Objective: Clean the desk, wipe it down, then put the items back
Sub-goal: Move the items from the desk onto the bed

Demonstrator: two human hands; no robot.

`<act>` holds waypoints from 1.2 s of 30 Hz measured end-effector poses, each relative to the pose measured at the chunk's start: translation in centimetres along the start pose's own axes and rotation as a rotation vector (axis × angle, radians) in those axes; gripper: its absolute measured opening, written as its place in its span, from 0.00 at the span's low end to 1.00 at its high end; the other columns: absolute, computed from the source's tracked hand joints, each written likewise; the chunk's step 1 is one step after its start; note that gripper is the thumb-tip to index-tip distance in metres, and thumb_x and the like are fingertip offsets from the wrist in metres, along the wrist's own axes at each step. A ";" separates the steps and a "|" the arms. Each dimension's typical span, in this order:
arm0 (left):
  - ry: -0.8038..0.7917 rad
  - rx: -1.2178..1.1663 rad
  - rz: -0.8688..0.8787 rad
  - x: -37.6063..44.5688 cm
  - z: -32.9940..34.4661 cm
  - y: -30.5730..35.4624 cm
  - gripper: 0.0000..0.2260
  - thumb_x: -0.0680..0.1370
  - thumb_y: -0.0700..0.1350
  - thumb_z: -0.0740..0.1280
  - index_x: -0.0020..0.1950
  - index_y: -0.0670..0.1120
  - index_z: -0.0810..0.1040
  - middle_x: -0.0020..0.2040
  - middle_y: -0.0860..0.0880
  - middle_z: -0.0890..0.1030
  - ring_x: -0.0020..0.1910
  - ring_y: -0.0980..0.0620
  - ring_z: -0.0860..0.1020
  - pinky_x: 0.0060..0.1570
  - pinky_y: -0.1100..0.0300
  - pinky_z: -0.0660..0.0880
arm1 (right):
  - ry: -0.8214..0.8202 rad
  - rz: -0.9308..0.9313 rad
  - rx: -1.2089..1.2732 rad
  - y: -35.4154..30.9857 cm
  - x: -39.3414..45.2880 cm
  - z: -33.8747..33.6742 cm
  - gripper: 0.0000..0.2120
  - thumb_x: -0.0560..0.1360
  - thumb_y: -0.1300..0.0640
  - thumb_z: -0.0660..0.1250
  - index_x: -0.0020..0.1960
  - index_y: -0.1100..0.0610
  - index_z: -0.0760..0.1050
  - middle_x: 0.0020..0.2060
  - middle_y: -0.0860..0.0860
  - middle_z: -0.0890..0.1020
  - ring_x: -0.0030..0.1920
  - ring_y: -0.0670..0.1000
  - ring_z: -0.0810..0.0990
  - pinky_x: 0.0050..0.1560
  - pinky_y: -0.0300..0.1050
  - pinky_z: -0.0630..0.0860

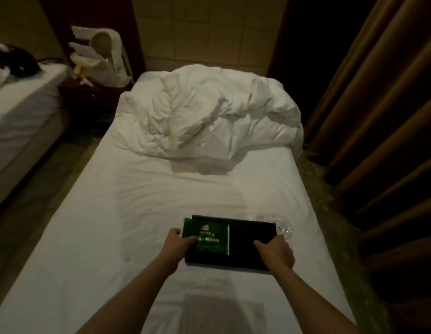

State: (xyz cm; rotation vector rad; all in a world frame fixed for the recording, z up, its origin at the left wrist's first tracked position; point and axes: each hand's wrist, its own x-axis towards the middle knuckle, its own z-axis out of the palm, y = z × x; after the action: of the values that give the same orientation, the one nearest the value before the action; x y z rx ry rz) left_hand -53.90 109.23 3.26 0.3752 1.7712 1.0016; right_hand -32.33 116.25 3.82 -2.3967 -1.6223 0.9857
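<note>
Tray: black, flat, rectangular tray (248, 239) lies on the white bed (137, 213), near its foot end and right of centre.
Tray contents: 1 green packet (207, 237) covers the tray's left half, its far-left corner jutting past the rim; the print on it is too blurred to read. The right half is too dark to make out.
Left hand: left hand (179, 244) grips the tray's left edge, thumb on the green packet.
Right hand: right hand (275, 253) grips the tray's right near edge, fingers curled over the rim.
Glass item: clear glass object (283, 226) touches the tray's far-right corner; its shape is unclear and partly hidden by the tray.
Bed: crumpled white duvet (209, 116) is heaped at the head end.
Surroundings: dark nightstand (89, 92) with pale bags (101, 61) is at left; curtain (378, 116) at right.
</note>
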 end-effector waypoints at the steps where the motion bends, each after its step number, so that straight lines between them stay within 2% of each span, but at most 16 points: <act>1: -0.004 0.021 0.000 1.2 0.8 0.9 0.17 0.75 0.37 0.69 0.57 0.41 0.64 0.52 0.39 0.74 0.43 0.46 0.76 0.40 0.54 0.76 | -0.002 0.001 0.002 -0.8 1.7 -0.1 0.29 0.72 0.44 0.69 0.63 0.63 0.71 0.56 0.59 0.79 0.55 0.60 0.79 0.49 0.47 0.73; 3: -0.001 0.034 0.015 3.7 1.9 2.5 0.19 0.74 0.38 0.69 0.60 0.39 0.64 0.52 0.39 0.74 0.44 0.46 0.76 0.41 0.54 0.76 | -0.004 -0.006 0.005 -2.9 4.8 -0.1 0.29 0.72 0.46 0.70 0.63 0.65 0.71 0.57 0.61 0.79 0.55 0.61 0.78 0.51 0.50 0.74; 5: 0.009 0.024 0.003 6.1 2.9 3.8 0.21 0.75 0.38 0.69 0.63 0.38 0.63 0.51 0.40 0.74 0.41 0.48 0.76 0.37 0.56 0.75 | -0.010 -0.003 -0.005 -5.1 7.3 -0.1 0.30 0.72 0.47 0.70 0.64 0.67 0.68 0.58 0.63 0.77 0.57 0.63 0.77 0.53 0.53 0.74; 8: 0.012 0.089 0.015 10.9 5.2 4.8 0.21 0.75 0.37 0.69 0.63 0.37 0.64 0.52 0.39 0.74 0.44 0.46 0.76 0.39 0.56 0.74 | 0.017 0.018 -0.011 -7.1 11.7 0.4 0.30 0.73 0.47 0.69 0.65 0.66 0.66 0.60 0.63 0.76 0.58 0.63 0.76 0.54 0.52 0.74; 13: -0.042 0.070 0.006 20.8 7.8 5.3 0.16 0.75 0.37 0.68 0.58 0.40 0.64 0.47 0.42 0.75 0.40 0.49 0.77 0.36 0.59 0.75 | -0.014 0.087 -0.041 -8.6 20.7 5.2 0.30 0.72 0.45 0.69 0.64 0.64 0.66 0.60 0.61 0.77 0.59 0.62 0.76 0.54 0.51 0.74; 17: -0.046 0.032 -0.096 26.3 9.1 3.1 0.13 0.76 0.36 0.67 0.55 0.40 0.65 0.48 0.43 0.74 0.45 0.46 0.76 0.44 0.53 0.76 | -0.058 0.119 -0.086 -9.1 25.0 9.6 0.29 0.72 0.44 0.69 0.63 0.63 0.66 0.59 0.60 0.77 0.58 0.61 0.77 0.51 0.49 0.74; 20: -0.047 0.032 -0.153 29.1 9.3 1.5 0.13 0.76 0.36 0.67 0.55 0.40 0.65 0.49 0.43 0.74 0.48 0.45 0.76 0.44 0.54 0.76 | -0.080 0.070 -0.118 -10.1 27.8 11.8 0.28 0.71 0.44 0.69 0.62 0.62 0.67 0.58 0.59 0.78 0.56 0.60 0.77 0.50 0.49 0.75; 23: -0.030 0.054 -0.182 31.0 9.1 0.1 0.13 0.76 0.37 0.67 0.55 0.41 0.65 0.47 0.45 0.74 0.47 0.46 0.75 0.44 0.55 0.74 | -0.110 0.029 -0.151 -10.3 29.9 13.3 0.26 0.72 0.46 0.69 0.61 0.62 0.67 0.58 0.59 0.77 0.55 0.59 0.78 0.49 0.48 0.74; 25: -0.017 0.056 -0.189 31.6 9.1 -0.4 0.13 0.76 0.38 0.67 0.55 0.42 0.65 0.45 0.47 0.74 0.45 0.48 0.76 0.41 0.58 0.74 | -0.121 0.020 -0.170 -9.7 30.7 14.1 0.26 0.73 0.45 0.68 0.61 0.62 0.67 0.58 0.59 0.77 0.55 0.60 0.77 0.48 0.48 0.74; 31: 0.054 0.128 -0.122 31.1 10.0 -0.7 0.13 0.76 0.39 0.68 0.55 0.43 0.65 0.44 0.50 0.74 0.41 0.54 0.75 0.37 0.62 0.73 | -0.093 -0.009 -0.129 -8.8 30.8 14.6 0.25 0.74 0.45 0.68 0.62 0.62 0.68 0.58 0.59 0.77 0.56 0.61 0.77 0.49 0.50 0.74; 34: 0.059 0.214 -0.081 30.0 10.6 -0.3 0.15 0.74 0.42 0.70 0.54 0.44 0.66 0.44 0.49 0.74 0.42 0.52 0.75 0.40 0.59 0.71 | -0.126 -0.026 -0.011 -8.3 30.1 13.7 0.24 0.74 0.46 0.68 0.61 0.62 0.70 0.56 0.59 0.78 0.54 0.58 0.78 0.47 0.45 0.73; 36: 0.077 0.273 -0.046 29.1 10.2 -0.3 0.18 0.73 0.44 0.72 0.57 0.43 0.69 0.48 0.47 0.74 0.45 0.51 0.74 0.42 0.60 0.70 | -0.147 -0.032 0.046 -7.5 28.6 12.6 0.23 0.75 0.49 0.69 0.62 0.64 0.71 0.56 0.60 0.78 0.53 0.57 0.77 0.45 0.43 0.71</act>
State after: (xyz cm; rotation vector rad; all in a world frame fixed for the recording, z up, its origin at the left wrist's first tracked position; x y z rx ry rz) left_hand -57.35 132.72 -16.43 0.4693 1.9836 0.7514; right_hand -38.74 140.58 -16.24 -2.3104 -1.6590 1.2058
